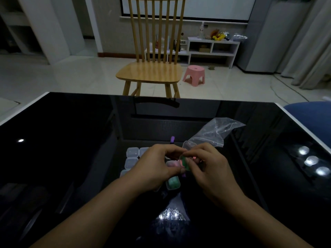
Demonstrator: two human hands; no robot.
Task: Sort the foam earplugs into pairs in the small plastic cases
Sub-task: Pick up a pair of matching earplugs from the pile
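Observation:
Both hands meet over the middle of the black glass table [71, 140]. My left hand [157, 167] and my right hand [209, 170] together hold a small clear plastic case [188, 145] with its lid up; green earplugs [184, 162] show inside it between the fingertips. Below the hands lies a closed case with green earplugs [172, 182]. A case holding pink earplugs [172, 163] sits partly hidden behind the fingers. Several empty clear cases [132, 152] stand to the left. A purple earplug [172, 140] lies beyond the hands, another purple earplug [184, 175] peeks out under them.
A crumpled clear plastic bag [215, 133] lies just right of and behind the hands. A wooden chair [152, 72] stands past the table's far edge, a pink stool [194, 73] beside it. A blue seat [311, 113] is at the right edge.

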